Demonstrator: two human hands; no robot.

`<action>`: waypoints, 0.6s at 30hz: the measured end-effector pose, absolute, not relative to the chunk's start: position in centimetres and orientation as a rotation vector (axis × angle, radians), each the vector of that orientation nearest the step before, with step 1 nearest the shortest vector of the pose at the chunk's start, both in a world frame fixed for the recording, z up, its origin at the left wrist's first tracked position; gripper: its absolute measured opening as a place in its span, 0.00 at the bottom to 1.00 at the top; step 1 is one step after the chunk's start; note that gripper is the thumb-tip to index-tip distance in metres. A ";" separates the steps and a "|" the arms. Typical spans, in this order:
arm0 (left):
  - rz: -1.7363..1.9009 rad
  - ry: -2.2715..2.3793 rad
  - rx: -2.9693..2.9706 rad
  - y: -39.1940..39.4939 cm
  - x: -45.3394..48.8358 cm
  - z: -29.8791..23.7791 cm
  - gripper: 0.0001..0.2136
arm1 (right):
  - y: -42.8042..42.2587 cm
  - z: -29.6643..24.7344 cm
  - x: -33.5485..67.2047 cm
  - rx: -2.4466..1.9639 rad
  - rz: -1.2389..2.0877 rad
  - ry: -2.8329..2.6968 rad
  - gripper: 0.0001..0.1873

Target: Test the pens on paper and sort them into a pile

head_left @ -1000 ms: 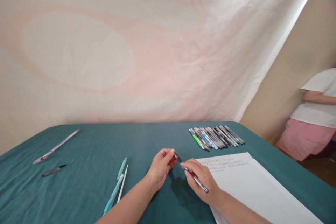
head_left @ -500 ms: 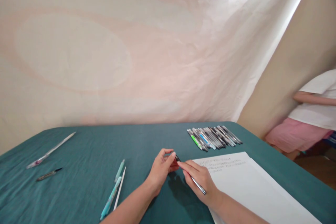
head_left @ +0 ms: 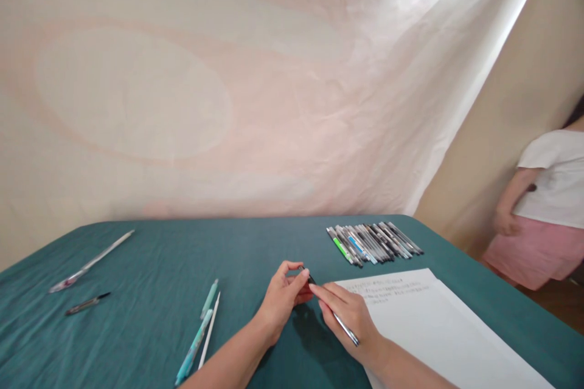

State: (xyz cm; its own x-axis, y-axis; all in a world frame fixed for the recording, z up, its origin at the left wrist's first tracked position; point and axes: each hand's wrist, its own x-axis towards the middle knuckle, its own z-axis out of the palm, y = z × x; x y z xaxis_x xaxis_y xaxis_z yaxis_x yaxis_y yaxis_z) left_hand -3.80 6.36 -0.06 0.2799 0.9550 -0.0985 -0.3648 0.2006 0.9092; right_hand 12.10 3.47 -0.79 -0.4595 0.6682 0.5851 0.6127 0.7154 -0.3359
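Note:
A slim pen [head_left: 345, 329] with a dark front part and a silvery rear slants between my two hands above the table. Its far, dark end is pinched by the thumb and fingers of my left hand [head_left: 283, 298]. My right hand [head_left: 349, 316] grips the barrel further back, and the rear end sticks out below its fingers. The fingers partly cover the pen's middle. Under the right wrist lies a stack of white paper [head_left: 433, 328], with lines of handwriting near its top edge.
Several pens [head_left: 374, 243] lie in a row at the back right of the green-covered table [head_left: 255, 249]. Left of my arms are turquoise pens [head_left: 194, 346] and a white stick-like pen [head_left: 210, 329]. Further left lie a dark pen [head_left: 87, 303] and a long clear wrapper [head_left: 93, 260]. A person [head_left: 547, 206] stands at right.
My hands keep the same hold on the pen, nearly still. The view shifts slightly. The person at right has turned, with an arm now hanging down.

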 end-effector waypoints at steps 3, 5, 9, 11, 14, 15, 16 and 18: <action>1.120 0.834 0.903 6.4 -3.6 -0.2 0.18 | 3.4 -0.2 11.7 -1.020 0.166 -2.232 0.20; 1.151 0.845 0.892 6.5 -3.6 -0.4 0.19 | 3.2 0.4 11.6 -1.016 0.223 -2.249 0.19; 1.284 0.875 0.886 7.3 -4.2 -0.7 0.20 | 2.8 1.2 11.8 -1.014 0.293 -2.210 0.18; 1.365 0.935 0.875 7.7 -4.5 -0.8 0.21 | 2.8 1.4 12.0 -1.078 0.319 -2.164 0.14; 1.420 1.005 0.920 8.0 -4.8 -0.9 0.21 | 3.1 1.5 12.3 -1.242 0.309 -2.141 0.10; 1.418 1.019 0.958 8.0 -4.8 -0.8 0.21 | 3.3 1.6 12.3 -1.307 0.290 -2.155 0.09; 1.411 1.027 1.002 7.9 -4.8 -0.8 0.20 | 3.5 1.6 12.4 -1.367 0.270 -2.181 0.09; 1.387 1.019 1.085 7.8 -4.7 -0.6 0.20 | 4.2 1.6 12.5 -1.456 0.235 -2.243 0.08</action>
State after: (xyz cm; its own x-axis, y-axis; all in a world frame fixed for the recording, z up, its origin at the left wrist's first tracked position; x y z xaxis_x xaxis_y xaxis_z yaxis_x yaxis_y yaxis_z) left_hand -4.74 7.83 -0.65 -0.0358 0.9963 0.0780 -0.2233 -0.0840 0.9711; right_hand 12.54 4.20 1.65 -0.3392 0.8985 0.2787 0.8211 0.4274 -0.3784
